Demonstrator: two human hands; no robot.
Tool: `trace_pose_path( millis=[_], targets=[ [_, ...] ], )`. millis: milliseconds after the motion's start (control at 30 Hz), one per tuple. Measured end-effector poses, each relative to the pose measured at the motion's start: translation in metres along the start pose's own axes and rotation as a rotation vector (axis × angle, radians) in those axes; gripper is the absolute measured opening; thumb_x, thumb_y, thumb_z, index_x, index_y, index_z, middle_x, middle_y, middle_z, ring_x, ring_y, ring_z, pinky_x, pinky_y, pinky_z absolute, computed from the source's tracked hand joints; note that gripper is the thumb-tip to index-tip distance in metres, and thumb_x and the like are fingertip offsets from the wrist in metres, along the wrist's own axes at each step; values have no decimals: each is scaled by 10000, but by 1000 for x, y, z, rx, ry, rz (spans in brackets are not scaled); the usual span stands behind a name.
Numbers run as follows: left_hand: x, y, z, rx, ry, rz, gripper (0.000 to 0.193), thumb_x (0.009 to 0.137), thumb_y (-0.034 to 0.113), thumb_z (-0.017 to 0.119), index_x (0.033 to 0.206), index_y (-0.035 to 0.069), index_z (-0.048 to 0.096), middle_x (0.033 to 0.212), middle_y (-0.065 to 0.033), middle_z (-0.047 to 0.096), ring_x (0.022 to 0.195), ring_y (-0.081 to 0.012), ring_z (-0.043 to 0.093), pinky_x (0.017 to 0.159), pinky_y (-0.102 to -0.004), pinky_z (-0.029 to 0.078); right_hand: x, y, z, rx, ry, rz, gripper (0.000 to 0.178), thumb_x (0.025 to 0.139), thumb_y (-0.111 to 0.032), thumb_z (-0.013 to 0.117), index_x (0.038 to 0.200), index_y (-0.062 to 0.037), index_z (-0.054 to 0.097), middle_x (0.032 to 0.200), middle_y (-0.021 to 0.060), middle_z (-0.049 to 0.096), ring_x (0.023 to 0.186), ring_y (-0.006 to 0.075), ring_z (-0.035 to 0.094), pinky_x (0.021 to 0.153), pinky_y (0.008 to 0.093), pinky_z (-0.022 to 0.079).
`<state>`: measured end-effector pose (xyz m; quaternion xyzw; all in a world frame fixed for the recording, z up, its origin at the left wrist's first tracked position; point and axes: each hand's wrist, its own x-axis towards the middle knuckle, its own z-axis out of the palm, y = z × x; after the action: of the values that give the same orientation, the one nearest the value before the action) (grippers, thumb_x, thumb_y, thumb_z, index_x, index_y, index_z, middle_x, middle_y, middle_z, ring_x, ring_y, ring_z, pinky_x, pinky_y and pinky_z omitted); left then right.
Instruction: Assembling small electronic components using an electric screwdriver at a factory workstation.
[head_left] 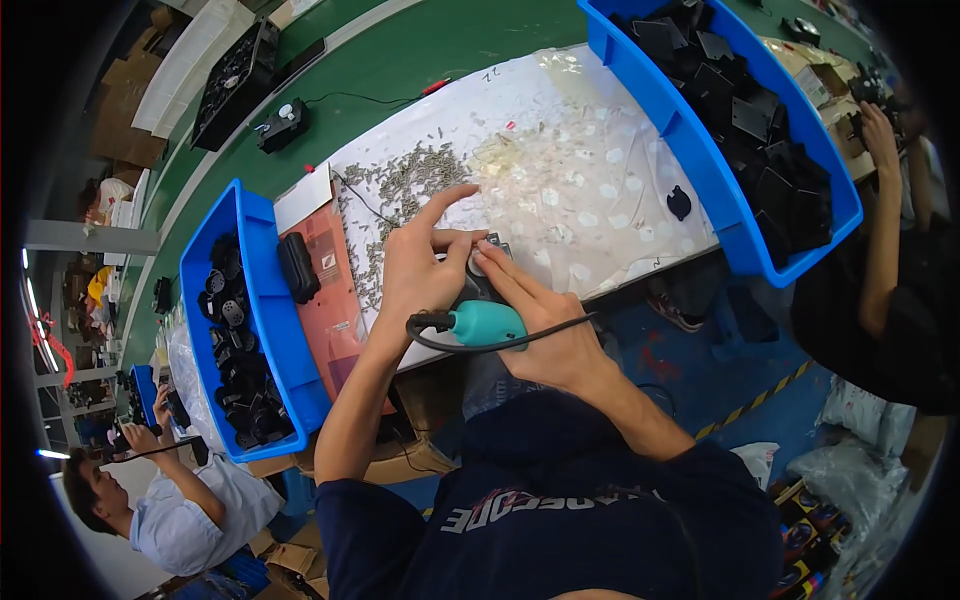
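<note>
A teal corded electric screwdriver lies in my right hand, its black cable looping from the rear end across my wrist. The fingers of that hand reach forward to a small black plastic part, mostly hidden between my hands. From the other side, my left hand closes thumb and fingers on this part, while its index finger sticks out over the table. Just past the left hand, many small metal screws lie scattered on the white work surface. Small clear plastic pieces spread to their right.
A blue bin with round black parts stands left; another blue bin with flat black parts stands right. A black case rests on a red sheet. Co-workers sit at lower left and far right.
</note>
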<state>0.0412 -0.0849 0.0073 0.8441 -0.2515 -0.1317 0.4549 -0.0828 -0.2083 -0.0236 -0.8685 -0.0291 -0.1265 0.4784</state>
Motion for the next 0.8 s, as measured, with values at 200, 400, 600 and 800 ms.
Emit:
trace_pose_path(
  millis=[200, 400, 600, 800],
  targets=[
    [1, 4, -2, -85, -19, -37, 474, 857, 76, 510, 1325, 107, 444, 780, -173, 697, 742, -259, 699, 725, -335, 517, 6, -3, -4, -143, -112, -43, 704, 648, -57, 658, 1324, -22, 465, 1367, 125, 473, 942, 327, 635, 656, 361, 539],
    [7, -3, -1, -65, -15, -29, 449, 864, 114, 505, 1307, 65, 446, 759, -163, 694, 688, -284, 685, 704, -355, 511, 9, -2, -2, -221, -280, -130, 718, 621, -38, 654, 1318, -81, 487, 1341, 90, 508, 839, 322, 654, 615, 371, 536],
    [-3, -4, -4, -21, 52, -68, 368, 907, 113, 520, 1269, 47, 513, 869, -168, 704, 809, -190, 683, 735, -300, 513, -8, 9, -1, -39, -133, -187, 729, 592, 8, 648, 1301, -83, 507, 1325, 95, 523, 943, 306, 644, 723, 349, 550],
    [-10, -30, -43, 45, 489, 187, 307, 851, 136, 598, 1141, 34, 594, 942, -160, 676, 907, -261, 637, 800, -352, 475, -29, 18, -23, 244, 108, -86, 584, 674, 63, 692, 1225, 78, 497, 1282, 231, 533, 778, 183, 651, 666, 260, 520]
  ],
)
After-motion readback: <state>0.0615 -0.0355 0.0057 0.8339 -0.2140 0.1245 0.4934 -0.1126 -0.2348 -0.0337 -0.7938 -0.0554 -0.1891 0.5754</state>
